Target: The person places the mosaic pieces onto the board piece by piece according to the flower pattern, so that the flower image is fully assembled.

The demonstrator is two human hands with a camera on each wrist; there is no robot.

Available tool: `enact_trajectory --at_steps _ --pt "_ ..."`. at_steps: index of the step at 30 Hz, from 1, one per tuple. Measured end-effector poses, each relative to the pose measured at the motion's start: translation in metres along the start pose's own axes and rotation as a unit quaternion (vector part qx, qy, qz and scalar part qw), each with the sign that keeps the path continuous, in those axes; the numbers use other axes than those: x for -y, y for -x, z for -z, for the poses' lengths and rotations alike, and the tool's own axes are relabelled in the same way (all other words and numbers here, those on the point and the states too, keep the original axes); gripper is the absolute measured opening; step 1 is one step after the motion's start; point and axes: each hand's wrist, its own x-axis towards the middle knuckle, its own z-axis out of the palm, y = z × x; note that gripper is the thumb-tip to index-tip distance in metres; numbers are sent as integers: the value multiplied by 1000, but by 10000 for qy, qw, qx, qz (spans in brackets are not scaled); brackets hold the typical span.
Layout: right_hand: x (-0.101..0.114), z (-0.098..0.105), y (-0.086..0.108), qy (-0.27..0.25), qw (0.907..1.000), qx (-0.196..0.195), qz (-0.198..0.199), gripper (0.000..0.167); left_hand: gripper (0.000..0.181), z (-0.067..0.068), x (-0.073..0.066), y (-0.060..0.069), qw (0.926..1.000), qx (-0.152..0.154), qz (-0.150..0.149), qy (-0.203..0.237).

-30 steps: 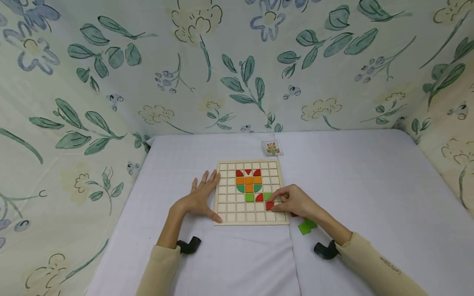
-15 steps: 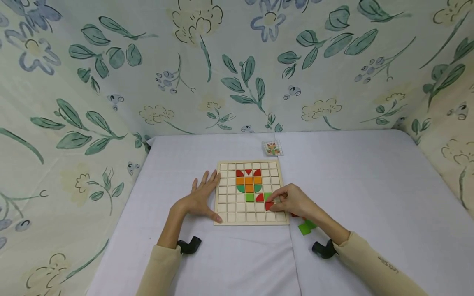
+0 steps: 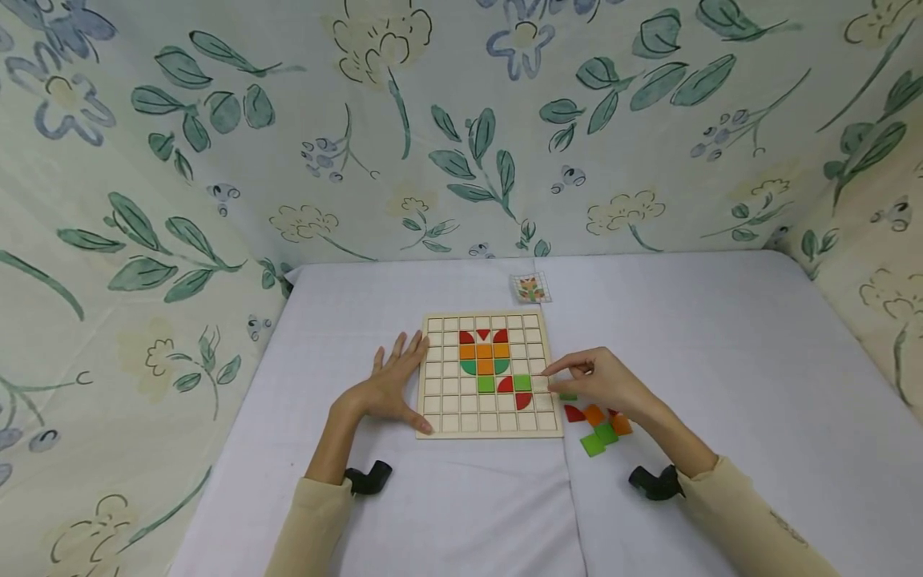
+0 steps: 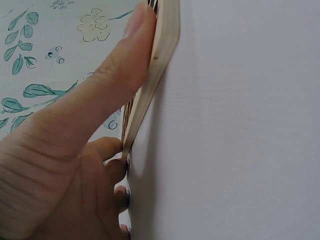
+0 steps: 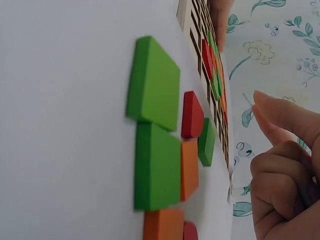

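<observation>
A wooden grid board (image 3: 450, 405) lies on the table, several of its cells filled with red, orange and green pieces. My left hand (image 3: 388, 391) rests along its left edge with fingers spread, the thumb on the near left corner; in the left wrist view the thumb (image 4: 107, 85) lies over the wooden rim. A red quarter-round piece (image 3: 522, 400) sits in a cell just below a green square (image 3: 522, 383). My right hand (image 3: 594, 377) hovers by the board's right edge, thumb and index finger apart, nothing between them. Its other fingers are curled in the right wrist view.
Loose green (image 3: 593, 445), orange (image 3: 594, 414) and red (image 3: 574, 413) pieces lie right of the board, below my right hand. A small pattern card (image 3: 530, 288) lies behind the board. Floral cloth (image 3: 389, 144) hangs behind the white-covered table (image 3: 685, 320).
My right hand has let go of the red quarter-round piece and moved right, off the board's cells. The loose pieces now show more fully. My left hand has stayed in place.
</observation>
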Motion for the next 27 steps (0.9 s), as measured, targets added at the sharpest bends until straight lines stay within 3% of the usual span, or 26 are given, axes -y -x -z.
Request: enact_trajectory --at_steps 11,16,27 --pt "-30 25 18 101 9996 -38 -247 30 152 1 -1 2 10000 2 -14 60" --pt "-37 26 25 148 9988 54 -457 33 153 1 2 2 9999 0 -55 87" --pt "-50 28 31 168 9987 288 -384 31 153 1 1 0 10000 38 -40 58"
